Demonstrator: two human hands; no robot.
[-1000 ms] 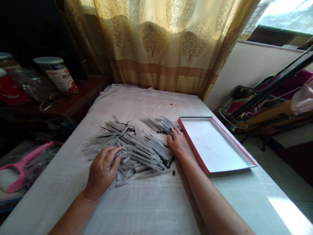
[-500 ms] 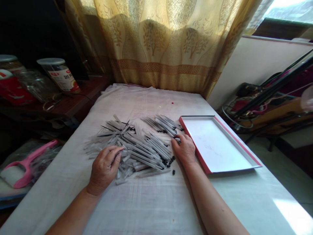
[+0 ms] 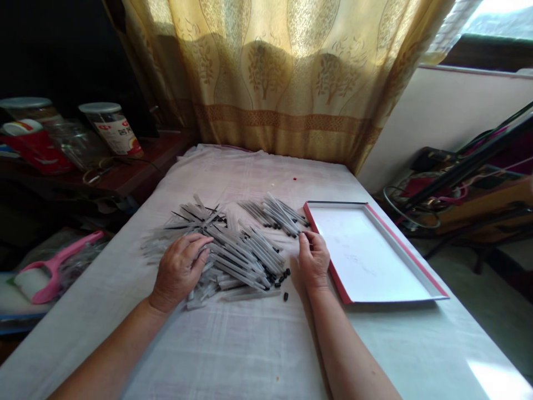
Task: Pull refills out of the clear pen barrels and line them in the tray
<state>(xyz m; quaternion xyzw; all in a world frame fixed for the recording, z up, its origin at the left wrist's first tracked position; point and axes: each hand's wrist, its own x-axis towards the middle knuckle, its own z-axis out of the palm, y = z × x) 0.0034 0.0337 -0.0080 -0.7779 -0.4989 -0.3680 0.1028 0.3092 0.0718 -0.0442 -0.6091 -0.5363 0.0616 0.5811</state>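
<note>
A big heap of clear pen barrels [image 3: 245,253], some with dark refills inside, lies on the white cloth. My left hand [image 3: 180,270] is at the heap's near left edge, thumb and fingers curled together; whatever is between them is hidden. Beyond the heap, to the right, is a smaller group of pens [image 3: 280,214] with black ends. My right hand [image 3: 315,260] is closed beside the near ends of that group, close to the box lid's wall; its fingertips are partly hidden. Several small black plugs [image 3: 285,296] are scattered between the heap and my right hand.
A shallow red-edged box lid [image 3: 375,255] with a white inside lies at the right. A tiny red piece [image 3: 295,179] and a white one [image 3: 272,184] are farther back. Jars [image 3: 111,130] stand on the dark side table. A pink-handled roller [image 3: 54,269] lies at left.
The fingers of my right hand have drawn in beside the near ends of the small pen group. My left hand stays at the heap. The whole view has shifted slightly.
</note>
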